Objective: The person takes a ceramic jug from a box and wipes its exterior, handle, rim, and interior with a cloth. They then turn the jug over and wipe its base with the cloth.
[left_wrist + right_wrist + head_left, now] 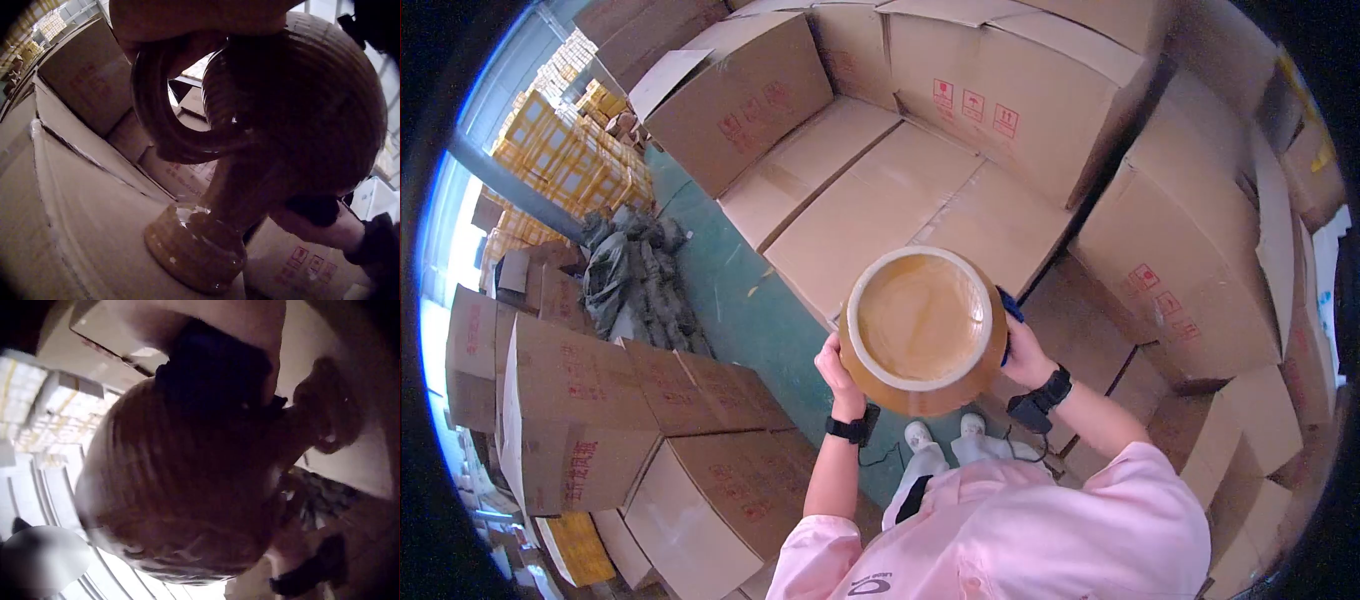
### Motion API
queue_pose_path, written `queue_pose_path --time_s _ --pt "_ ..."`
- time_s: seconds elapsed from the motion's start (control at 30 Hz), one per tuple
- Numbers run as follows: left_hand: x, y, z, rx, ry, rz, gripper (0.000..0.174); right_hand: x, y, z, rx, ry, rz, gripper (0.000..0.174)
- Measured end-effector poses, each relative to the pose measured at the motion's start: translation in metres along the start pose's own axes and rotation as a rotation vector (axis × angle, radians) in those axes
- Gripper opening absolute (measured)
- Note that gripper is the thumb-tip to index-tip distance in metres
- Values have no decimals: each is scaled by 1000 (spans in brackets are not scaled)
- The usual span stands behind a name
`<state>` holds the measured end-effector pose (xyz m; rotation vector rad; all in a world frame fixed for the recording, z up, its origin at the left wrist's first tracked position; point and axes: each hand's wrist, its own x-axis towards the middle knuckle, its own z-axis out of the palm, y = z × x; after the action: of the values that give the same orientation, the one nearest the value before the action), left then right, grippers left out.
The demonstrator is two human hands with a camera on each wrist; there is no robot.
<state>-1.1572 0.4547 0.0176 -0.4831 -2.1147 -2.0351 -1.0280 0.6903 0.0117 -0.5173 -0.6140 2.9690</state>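
Observation:
A brown glazed jug (918, 318) is held up in front of the body, its round base facing the head camera. In the left wrist view its ribbed body (312, 106), looped handle and flared mouth (194, 250) show, mouth downward. The left hand (838, 378) grips it at the handle, fingers curled round. On the other side the right hand (1027, 352) holds a dark blue cloth (1010, 306) against the jug's wall. The right wrist view shows this cloth (212, 369) between hand and jug; the fingertips are hidden.
Large cardboard boxes (880, 200) lie in front, with upright open-flapped ones (1190, 220) behind and to the right. More boxes (580, 400) stand at the left. Green floor (740, 290) runs between them, with a dark crumpled heap (635, 270) and yellow-strapped stacks (565, 150) farther off.

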Motion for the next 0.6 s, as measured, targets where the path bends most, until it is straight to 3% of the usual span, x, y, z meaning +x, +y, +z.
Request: queue_pose_path --time_s 0.03,0.13,0.27,0.4,0.6 --pt "-1 0 -1 10 0 30 63 -16 -5 23 8 96 -59 29" --pt "1 -11 -4 -8 -32 84 61 -40 -6 55 -58 149 -419 30" --pt "4 -3 -2 -1 -57 81 52 -67 -20 78 -357 108 -511 41" --pt "4 -17 -2 24 -35 165 45 -77 -30 134 -1024 -131 -834 32" --pt "4 2 -1 137 -55 237 49 -69 -46 202 -1459 -365 -1167 33"
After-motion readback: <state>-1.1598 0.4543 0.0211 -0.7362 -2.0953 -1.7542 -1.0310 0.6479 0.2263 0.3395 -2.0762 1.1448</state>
